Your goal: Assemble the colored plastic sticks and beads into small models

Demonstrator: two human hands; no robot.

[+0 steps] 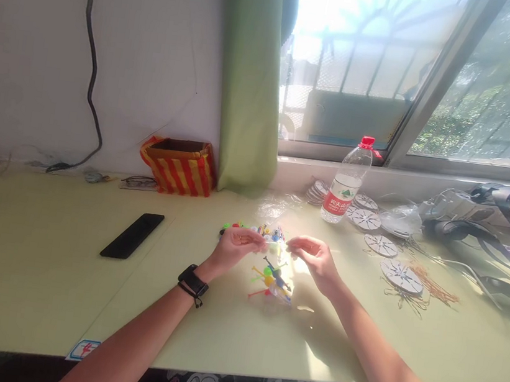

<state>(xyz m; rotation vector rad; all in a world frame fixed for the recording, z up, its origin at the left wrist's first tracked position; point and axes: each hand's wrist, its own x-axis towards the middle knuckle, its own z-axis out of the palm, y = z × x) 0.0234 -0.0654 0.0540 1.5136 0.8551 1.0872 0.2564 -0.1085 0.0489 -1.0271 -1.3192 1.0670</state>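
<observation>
two hands (234, 248), one bottle (343, 193), one phone (132, 236), one curtain (254, 90)

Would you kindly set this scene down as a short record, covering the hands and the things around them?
left hand: fingers bunched, black watch on the wrist
right hand: fingers bunched, opposite the left
grip: too blurred to tell what each holds
nearest things: coloured pieces on the table
to the left: black phone, lying flat; striped box beside the curtain
to the right: red-capped bottle, standing; patterned discs
</observation>
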